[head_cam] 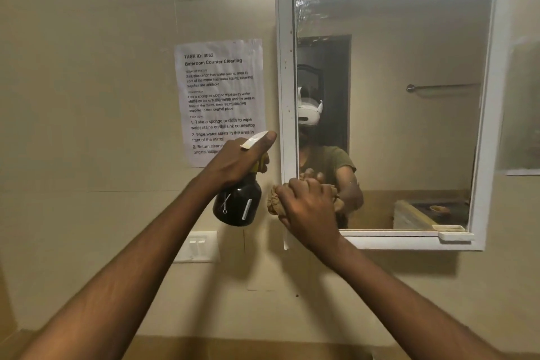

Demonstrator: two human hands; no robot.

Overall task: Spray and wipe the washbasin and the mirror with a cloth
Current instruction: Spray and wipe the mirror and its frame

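1. The mirror (pixel 388 102) hung on the wall, its lower left corner touching a bunched cloth (pixel 274 200).
2. The right hand (pixel 306 207) gripped that cloth.
3. Just left, the left hand (pixel 239 158) held an upright spray bottle (pixel 237 204), thumb on top.

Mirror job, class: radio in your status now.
Left hand grips spray bottle. Right hand presses cloth at mirror lower-left corner. Nothing blocking.
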